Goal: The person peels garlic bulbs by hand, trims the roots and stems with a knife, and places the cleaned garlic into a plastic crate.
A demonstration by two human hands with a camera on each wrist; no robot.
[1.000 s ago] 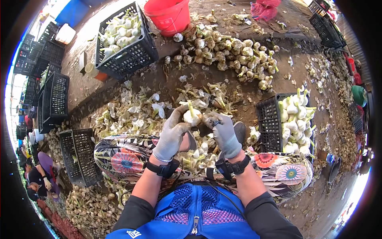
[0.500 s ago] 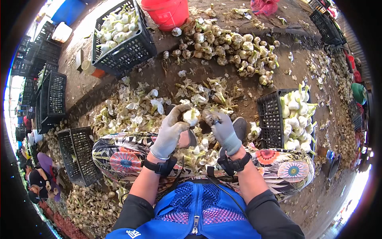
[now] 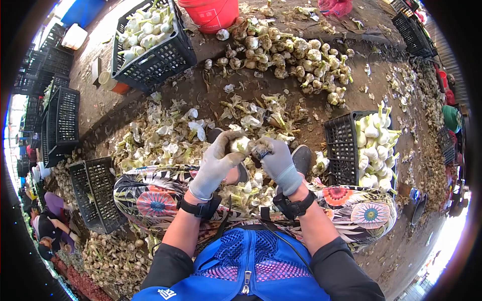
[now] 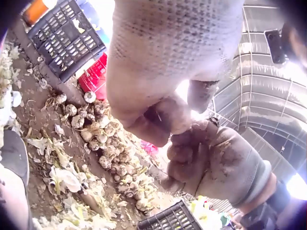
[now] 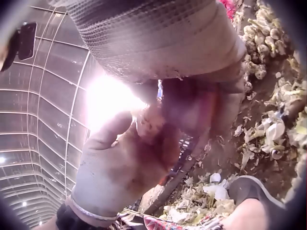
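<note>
A garlic bulb [image 3: 239,145] is up in the air between two gloved hands, in front of the person's knees and above a litter of peelings [image 3: 173,133]. It sits in the left hand [image 3: 215,165], whose fingers curl over its far side while the thumb closes on the near side, a pinch with the pale face of the bulb upward. The right hand [image 3: 279,164] meets it from the right: its fingers are curled in and seem to pinch at that side of the bulb, with no clear gap, though exactly which part they have is hidden. Something dark shows by the right thumb, too small to name. The bulb's long axis seems to run from left hand to right hand, but the stem end cannot be made out. The left hand has more of the bulb; the right has only that one side.

Farther out, the left wall of a black crate [image 3: 342,150] of clean garlic [image 3: 374,145] faces the right hand. Beyond the peelings lies a heap of dirty garlic [image 3: 301,62], with a red bucket [image 3: 211,17] just past its left end.
</note>
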